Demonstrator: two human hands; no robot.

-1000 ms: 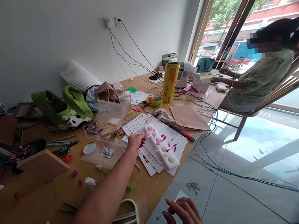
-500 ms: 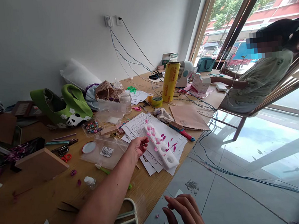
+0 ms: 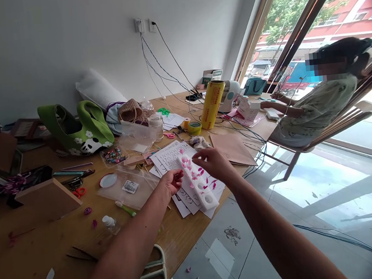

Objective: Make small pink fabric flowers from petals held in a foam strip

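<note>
A white foam block point(image 3: 208, 201) with round holes lies on printed paper sheets point(image 3: 170, 154) at the table's near edge. Pink petals on thin stems point(image 3: 188, 167) rest along it, and darker magenta petals lie toward its right side. My left hand point(image 3: 173, 182) is just left of the block, fingers curled; what they hold, if anything, is too small to make out. Over the block's right side, my right hand point(image 3: 213, 163) has its fingers bent together by the petals. Whether a petal is between those fingertips cannot be seen. The brush beside the sheets is hidden behind this hand.
White-handled scissors point(image 3: 152, 270), a small clear bottle point(image 3: 110, 223) and a plastic bag point(image 3: 128, 189) lie on the left. A yellow roll point(image 3: 213, 104) stands behind. Cables point(image 3: 259, 150) hang over the table edge. Another person point(image 3: 321, 104) sits at the far right.
My right hand has risen from below the table edge, forward and up to the petals on the foam block. My left hand has stayed nearly still. The view has shifted slightly.
</note>
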